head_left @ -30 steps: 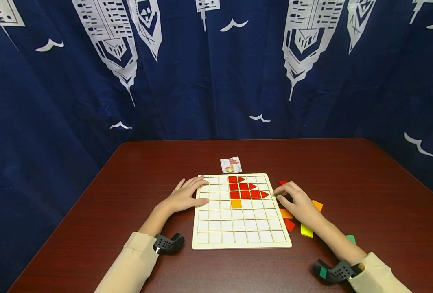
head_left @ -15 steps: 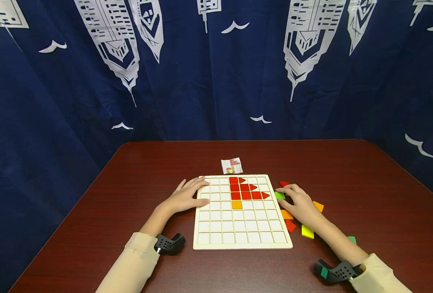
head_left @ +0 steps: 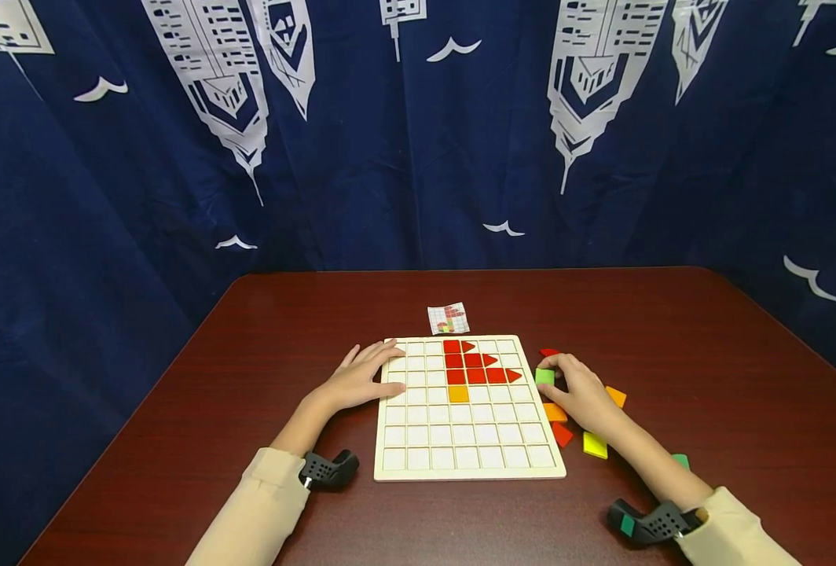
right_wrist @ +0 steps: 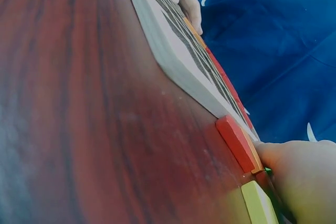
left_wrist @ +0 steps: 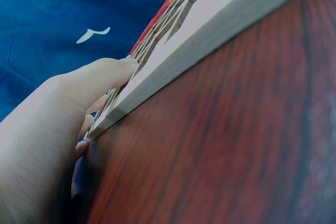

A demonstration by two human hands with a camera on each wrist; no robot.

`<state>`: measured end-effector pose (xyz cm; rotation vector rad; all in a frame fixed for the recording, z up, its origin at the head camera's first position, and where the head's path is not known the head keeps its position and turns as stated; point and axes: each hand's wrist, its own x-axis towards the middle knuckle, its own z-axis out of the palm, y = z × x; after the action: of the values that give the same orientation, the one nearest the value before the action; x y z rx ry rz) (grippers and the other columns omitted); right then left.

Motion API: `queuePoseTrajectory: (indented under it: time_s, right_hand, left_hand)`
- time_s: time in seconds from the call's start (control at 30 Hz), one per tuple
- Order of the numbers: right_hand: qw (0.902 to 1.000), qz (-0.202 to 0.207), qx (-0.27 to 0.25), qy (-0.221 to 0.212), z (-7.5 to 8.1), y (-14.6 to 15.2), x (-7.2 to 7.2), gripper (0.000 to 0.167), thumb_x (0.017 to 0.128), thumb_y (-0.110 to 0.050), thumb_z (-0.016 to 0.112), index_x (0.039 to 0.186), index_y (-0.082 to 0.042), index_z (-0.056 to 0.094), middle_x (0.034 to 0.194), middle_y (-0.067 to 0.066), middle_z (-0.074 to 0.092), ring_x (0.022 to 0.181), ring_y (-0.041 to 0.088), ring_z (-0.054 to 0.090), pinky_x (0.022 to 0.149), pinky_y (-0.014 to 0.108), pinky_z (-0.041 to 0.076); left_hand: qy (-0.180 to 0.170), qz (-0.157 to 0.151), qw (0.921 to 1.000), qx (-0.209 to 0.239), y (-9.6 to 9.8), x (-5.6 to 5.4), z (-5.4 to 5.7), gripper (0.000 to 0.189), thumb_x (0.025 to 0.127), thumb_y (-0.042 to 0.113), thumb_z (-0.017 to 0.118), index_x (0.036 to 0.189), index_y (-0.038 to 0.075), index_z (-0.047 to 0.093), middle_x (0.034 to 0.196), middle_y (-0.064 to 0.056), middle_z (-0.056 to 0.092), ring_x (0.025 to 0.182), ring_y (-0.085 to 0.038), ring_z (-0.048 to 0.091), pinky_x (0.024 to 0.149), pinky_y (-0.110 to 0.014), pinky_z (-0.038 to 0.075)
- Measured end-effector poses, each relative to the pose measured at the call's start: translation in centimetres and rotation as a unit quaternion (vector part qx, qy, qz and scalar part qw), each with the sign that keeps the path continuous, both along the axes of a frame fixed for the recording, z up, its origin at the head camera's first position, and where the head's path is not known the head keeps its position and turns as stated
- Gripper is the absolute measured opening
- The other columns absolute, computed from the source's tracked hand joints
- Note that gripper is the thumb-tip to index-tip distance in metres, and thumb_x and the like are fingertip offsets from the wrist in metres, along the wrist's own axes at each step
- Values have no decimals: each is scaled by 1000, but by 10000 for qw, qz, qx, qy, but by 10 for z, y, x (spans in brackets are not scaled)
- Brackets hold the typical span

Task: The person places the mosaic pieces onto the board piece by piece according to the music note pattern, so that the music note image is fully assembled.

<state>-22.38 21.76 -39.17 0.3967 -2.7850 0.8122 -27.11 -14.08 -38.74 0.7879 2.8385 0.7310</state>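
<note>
A wooden grid board (head_left: 471, 432) lies on the table, with red square and triangular tiles (head_left: 474, 376) in its upper rows and one orange tile (head_left: 458, 394) below them. My left hand (head_left: 350, 385) rests on the board's upper left edge, fingers spread and thumb extended over the rim; the left wrist view shows the thumb (left_wrist: 105, 77) lying on the top face. Just off the right edge, my right hand (head_left: 579, 395) pinches a light green square tile (head_left: 544, 377) between thumb and fingers. In the right wrist view that tile is mostly hidden behind the hand.
Loose tiles lie around the right hand: orange (head_left: 555, 412), red (head_left: 562, 434), yellow (head_left: 595, 445), another orange (head_left: 616, 396) and a darker green one (head_left: 681, 460) by the forearm. A small printed pattern card (head_left: 449, 318) lies beyond the board.
The right hand has drawn slightly right, away from the board's edge. The green tile, mostly covered by the fingers at first, now shows its face between them. The left hand stays put.
</note>
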Motion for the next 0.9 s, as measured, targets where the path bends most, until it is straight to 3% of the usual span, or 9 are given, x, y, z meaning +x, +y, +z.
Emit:
queuePoseTrajectory:
  time_s: [0.2, 0.4, 0.73, 0.9]
  right_hand:
    - [9998, 33, -128, -114, 2, 0, 1, 26, 85, -12, 62, 108, -9, 49, 89, 4, 57, 77, 14, 47, 62, 21, 38]
    - [9997, 0, -241, 11, 0, -1, 0, 21, 87, -14, 61, 107, -11, 54, 73, 0, 48, 63, 9, 41, 53, 19, 32]
    - [9970, 175, -184, 737, 2, -18, 3, 17, 87, -14, 61, 103, -15, 59, 87, -3, 53, 69, 7, 41, 57, 18, 35]
    - [9940, 407, -283, 973, 3, -31, 8, 17, 85, -13, 62, 102, -16, 59, 84, -6, 52, 69, 6, 40, 57, 17, 36]
  left_hand:
    - [-6, -23, 10000, 27, 1, -1, 1, 61, 84, 52, 54, 136, 24, 38, 152, 1, 20, 142, -19, 12, 114, -49, -3]
    - [-32, -32, 10000, 26, 1, -1, 1, 61, 84, 51, 55, 136, 24, 38, 152, 1, 19, 142, -19, 11, 114, -49, -4]
    - [-23, -22, 10000, 58, -1, -1, 1, 61, 84, 51, 54, 136, 25, 38, 152, 1, 20, 142, -19, 12, 114, -49, -3]
    - [-14, -9, 10000, 62, -1, 0, 1, 61, 83, 52, 54, 136, 25, 38, 152, 2, 20, 142, -19, 12, 114, -49, -3]
